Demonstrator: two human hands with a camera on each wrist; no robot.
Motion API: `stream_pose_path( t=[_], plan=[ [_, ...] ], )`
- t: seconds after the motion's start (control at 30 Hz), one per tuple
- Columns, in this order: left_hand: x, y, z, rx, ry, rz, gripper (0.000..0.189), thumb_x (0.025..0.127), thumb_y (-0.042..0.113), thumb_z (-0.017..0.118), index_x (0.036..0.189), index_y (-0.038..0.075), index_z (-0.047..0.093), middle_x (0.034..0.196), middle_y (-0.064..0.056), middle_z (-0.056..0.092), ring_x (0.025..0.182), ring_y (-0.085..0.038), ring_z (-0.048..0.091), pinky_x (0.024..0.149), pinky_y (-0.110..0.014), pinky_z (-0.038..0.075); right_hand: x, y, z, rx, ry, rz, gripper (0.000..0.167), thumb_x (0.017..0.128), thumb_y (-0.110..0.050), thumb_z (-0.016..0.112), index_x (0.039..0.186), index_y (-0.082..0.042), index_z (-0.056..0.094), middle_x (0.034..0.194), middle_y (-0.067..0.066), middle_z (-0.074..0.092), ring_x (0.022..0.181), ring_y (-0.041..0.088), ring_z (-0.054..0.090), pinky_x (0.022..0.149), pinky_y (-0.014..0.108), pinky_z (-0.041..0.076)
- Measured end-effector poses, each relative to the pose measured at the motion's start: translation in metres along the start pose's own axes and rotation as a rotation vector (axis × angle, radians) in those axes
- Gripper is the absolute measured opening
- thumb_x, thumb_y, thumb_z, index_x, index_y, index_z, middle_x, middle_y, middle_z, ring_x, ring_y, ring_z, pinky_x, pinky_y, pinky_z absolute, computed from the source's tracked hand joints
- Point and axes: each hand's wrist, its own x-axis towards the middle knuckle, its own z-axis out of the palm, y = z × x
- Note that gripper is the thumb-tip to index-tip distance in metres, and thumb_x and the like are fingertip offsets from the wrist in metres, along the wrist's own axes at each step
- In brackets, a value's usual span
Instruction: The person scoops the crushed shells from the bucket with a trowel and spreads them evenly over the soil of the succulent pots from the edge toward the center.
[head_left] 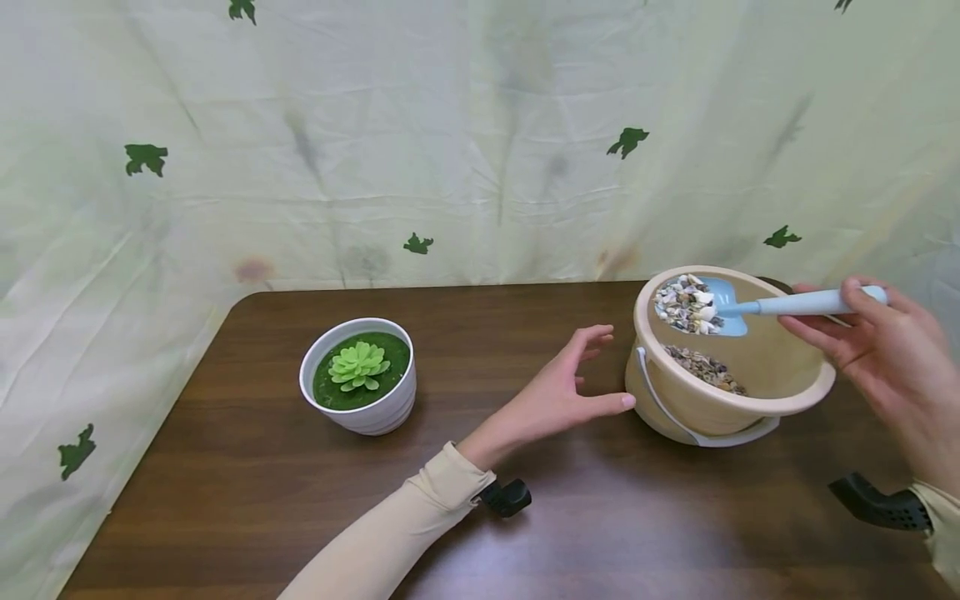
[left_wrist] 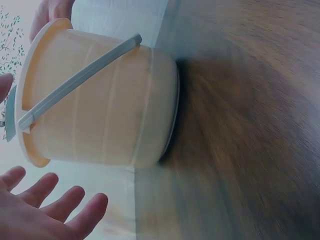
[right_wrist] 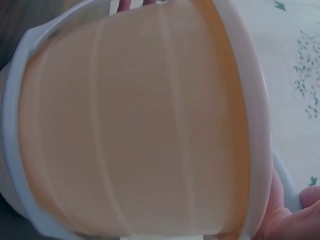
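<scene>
My right hand (head_left: 900,350) grips the pale blue handle of a small shovel (head_left: 798,302) above a beige bucket (head_left: 693,412). Its blade carries a heap of mixed pebbles (head_left: 686,307), over the bucket's opening. More gravel (head_left: 705,371) lies inside at the bottom. Just left of the bucket is my left hand (head_left: 551,400), fingers spread and holding nothing; its thumb tip is close to the bucket's side, and whether they touch I cannot tell. In the left wrist view, the bucket (left_wrist: 105,100) stands beyond the spread fingers (left_wrist: 65,202). The bucket's wall (right_wrist: 135,120) fills most of the right wrist view.
A white ribbed pot (head_left: 382,412) with a light green succulent (head_left: 358,367) stands on the left of the dark wooden table (head_left: 247,475). The bucket's grey-blue handle (head_left: 667,412) hangs down its front. Behind the table hangs a pale curtain (head_left: 487,150) with green leaf shapes.
</scene>
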Motion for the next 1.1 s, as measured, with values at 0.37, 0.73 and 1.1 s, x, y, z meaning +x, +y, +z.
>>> stream_pose_path(
  t=[0.37, 0.73, 1.1],
  plan=[
    [-0.034, -0.002, -0.019, 0.088, -0.061, -0.017, 0.079, 0.084, 0.036, 0.078, 0.149, 0.029, 0.033, 0.148, 0.013, 0.038, 0.135, -0.010, 0.037, 0.106, -0.046, 0.036, 0.001, 0.009, 0.015, 0.114, -0.066, 0.022, 0.015, 0.102, 0.003, 0.041, 0.096, 0.012, 0.052, 0.100, 0.029, 0.058, 0.106, 0.047, 0.061, 0.079, 0.059, 0.049],
    [-0.065, 0.000, -0.036, 0.146, -0.067, -0.054, 0.081, 0.083, 0.039, 0.078, 0.149, 0.032, 0.032, 0.149, 0.015, 0.037, 0.137, -0.015, 0.037, 0.107, -0.049, 0.033, 0.003, 0.017, 0.027, 0.089, -0.068, 0.048, 0.015, 0.102, 0.003, 0.042, 0.098, 0.012, 0.053, 0.100, 0.026, 0.056, 0.108, 0.046, 0.062, 0.081, 0.059, 0.049],
    [-0.092, -0.001, -0.053, 0.216, -0.044, -0.094, 0.081, 0.082, 0.041, 0.078, 0.148, 0.036, 0.032, 0.148, 0.017, 0.038, 0.136, -0.016, 0.038, 0.106, -0.048, 0.035, 0.008, 0.025, 0.033, 0.078, -0.047, 0.098, 0.011, 0.102, 0.002, 0.044, 0.101, 0.009, 0.052, 0.101, 0.022, 0.055, 0.108, 0.044, 0.062, 0.083, 0.058, 0.049]
  ],
)
